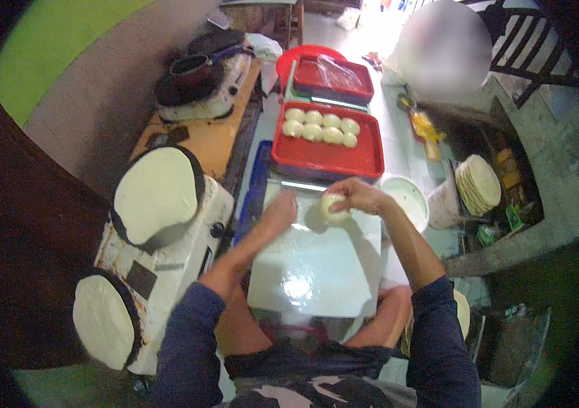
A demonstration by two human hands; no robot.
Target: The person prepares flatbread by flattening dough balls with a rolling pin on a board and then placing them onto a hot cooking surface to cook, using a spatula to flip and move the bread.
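Note:
My right hand [358,198] is closed around a dough ball [334,209] above the far part of a white work board [315,270]. To its left, over the board's far left part, is my left hand [284,206], blurred, with its fingers curled; whether it holds anything cannot be seen. Beyond both hands, a red plastic tray [330,163] carries two rows of pale dough balls [313,133]. A white round tub [412,196] stands just right of my right hand.
On my left, flat dough rounds lie on two griddle plates [156,196] [103,321] of a white stove. A pan [190,69] sits on a farther burner. Another red tray [335,81] holds a plastic bag. At right stands a stack of flatbreads [478,184]; a person [442,51] is beyond.

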